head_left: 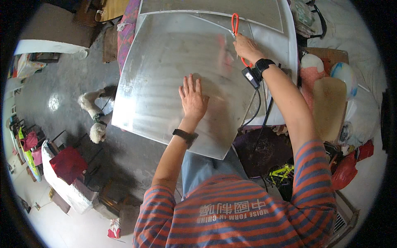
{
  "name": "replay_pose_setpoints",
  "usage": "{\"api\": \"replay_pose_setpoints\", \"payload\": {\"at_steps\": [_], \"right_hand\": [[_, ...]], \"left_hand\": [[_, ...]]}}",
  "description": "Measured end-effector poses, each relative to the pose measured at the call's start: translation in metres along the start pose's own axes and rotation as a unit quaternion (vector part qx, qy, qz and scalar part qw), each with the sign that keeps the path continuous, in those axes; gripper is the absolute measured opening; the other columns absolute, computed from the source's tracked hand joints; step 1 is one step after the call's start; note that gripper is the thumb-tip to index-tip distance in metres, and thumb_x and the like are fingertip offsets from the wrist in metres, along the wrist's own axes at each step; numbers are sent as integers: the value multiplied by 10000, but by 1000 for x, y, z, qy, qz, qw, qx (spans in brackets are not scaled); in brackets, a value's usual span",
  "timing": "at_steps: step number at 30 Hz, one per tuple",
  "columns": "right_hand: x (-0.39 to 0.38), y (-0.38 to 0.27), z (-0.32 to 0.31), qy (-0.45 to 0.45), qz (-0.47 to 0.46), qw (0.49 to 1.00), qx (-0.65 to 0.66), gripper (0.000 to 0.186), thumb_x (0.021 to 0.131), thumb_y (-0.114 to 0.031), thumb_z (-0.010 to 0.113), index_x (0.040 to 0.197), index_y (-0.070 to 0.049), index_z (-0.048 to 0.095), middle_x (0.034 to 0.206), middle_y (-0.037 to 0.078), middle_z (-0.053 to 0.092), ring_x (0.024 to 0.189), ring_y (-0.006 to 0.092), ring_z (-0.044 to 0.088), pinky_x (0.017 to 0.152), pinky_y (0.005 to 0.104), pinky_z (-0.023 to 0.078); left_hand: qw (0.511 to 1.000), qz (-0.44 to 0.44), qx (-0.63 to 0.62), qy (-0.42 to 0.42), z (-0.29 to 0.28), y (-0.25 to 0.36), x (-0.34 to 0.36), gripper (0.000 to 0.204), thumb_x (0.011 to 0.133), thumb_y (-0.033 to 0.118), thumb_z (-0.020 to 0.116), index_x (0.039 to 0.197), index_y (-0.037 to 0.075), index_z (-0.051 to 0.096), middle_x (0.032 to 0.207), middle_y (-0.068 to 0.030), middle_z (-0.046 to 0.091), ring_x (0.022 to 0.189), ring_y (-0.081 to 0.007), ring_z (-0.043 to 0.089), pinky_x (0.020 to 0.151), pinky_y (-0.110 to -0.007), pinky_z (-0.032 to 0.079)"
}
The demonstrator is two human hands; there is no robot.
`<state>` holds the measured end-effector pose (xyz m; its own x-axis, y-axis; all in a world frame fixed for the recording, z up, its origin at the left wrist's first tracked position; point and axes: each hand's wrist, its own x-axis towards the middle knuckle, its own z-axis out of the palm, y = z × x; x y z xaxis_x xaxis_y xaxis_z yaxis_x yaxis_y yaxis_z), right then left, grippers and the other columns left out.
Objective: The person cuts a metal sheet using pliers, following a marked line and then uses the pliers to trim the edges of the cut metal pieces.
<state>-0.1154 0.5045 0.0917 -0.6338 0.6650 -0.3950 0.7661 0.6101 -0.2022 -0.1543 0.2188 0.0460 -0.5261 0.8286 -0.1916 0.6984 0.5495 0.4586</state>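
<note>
A large sheet of thin, shiny metal (165, 82) fills the middle of the head view, lying flat on a table (285, 37) in front of the person, its near edge overhanging toward their lap. It looks stiff enough to hold its plane yet thin enough to flex and rattle, and I judge it light for its size, slippery on its polished face and sharp along the edges. The safest hold would be a flat palm on the face, or fingers well back from the rim. Its long axis seems to run from the person's near left toward the far right, with a corner pointing at the lower middle of the view, though the fisheye bends the edges and makes this hard to fix. A second, duller sheet (215, 10) lies beyond it at the far side.

The left hand (192, 99) lies open, fingers spread, palm pressed down on the middle of the shiny sheet. The right hand (247, 47) is closed around orange-handled snips (235, 29) at the sheet's far right edge; the blades are hidden, so whether they bite the metal I cannot tell. A black wristband (263, 65) on that arm carries a small black box with a cable.

On the floor to the left stands a small white dog (96, 115), and near it a red cushion (68, 163).
</note>
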Motion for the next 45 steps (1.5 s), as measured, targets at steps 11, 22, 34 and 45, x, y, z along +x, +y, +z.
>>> {"api": "replay_pose_setpoints", "payload": {"at_steps": [11,22,34,45], "right_hand": [[-4,12,12,2,-60,991,-117,284,905,-204,500,1133,-37,527,984,217,638,927,403,608,785,498,473],[-10,59,30,16,-130,990,46,230,907,-187,432,1014,-25,556,875,251,613,821,394,606,671,468,467],[-55,31,27,10,-6,997,-72,320,922,-249,477,1147,-23,502,950,232,636,915,403,609,780,499,476],[-14,9,31,41,-9,999,-2,340,930,-223,446,1146,37,468,950,273,625,912,423,611,783,510,477]], "left_hand": [[995,-3,53,-80,-2,-10,5,888,768,378,699,1455,88,218,1539,-149,80,1422,-335,53,1117,-535,138],[931,-142,-310,-134,13,-64,-137,246,885,193,598,783,-30,621,635,-111,617,566,-150,600,536,-313,472],[533,-415,-718,-168,92,-45,-240,492,856,305,675,1165,-44,515,1150,-91,548,968,-183,530,773,-301,474],[595,-443,-638,-208,95,-79,-264,303,915,178,592,1119,-41,542,1016,-112,599,886,-217,596,763,-360,511]]}}
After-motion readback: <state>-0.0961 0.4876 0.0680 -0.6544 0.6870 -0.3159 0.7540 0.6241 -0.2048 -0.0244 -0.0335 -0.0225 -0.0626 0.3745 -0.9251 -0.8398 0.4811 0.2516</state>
